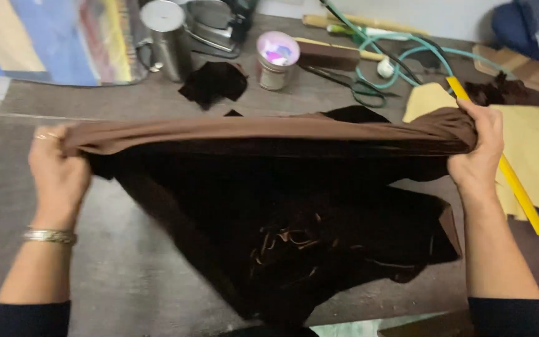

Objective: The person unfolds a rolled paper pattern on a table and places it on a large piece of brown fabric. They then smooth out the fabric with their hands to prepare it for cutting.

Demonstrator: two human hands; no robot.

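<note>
Hands both closed on the brown cloth (269,134): your left hand (57,171) and right hand (478,153) stretch its top edge above the bench (113,274). Risk, as judged: hanging folds could snag the scissors (350,84) or yellow ruler (506,171)

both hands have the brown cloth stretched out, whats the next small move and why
Probably lower the dark brown velvet fabric flat onto the grey wooden table. The left hand and right hand each pinch an end of its taut top edge, while the lower part hangs bunched and creased on the table.
</note>
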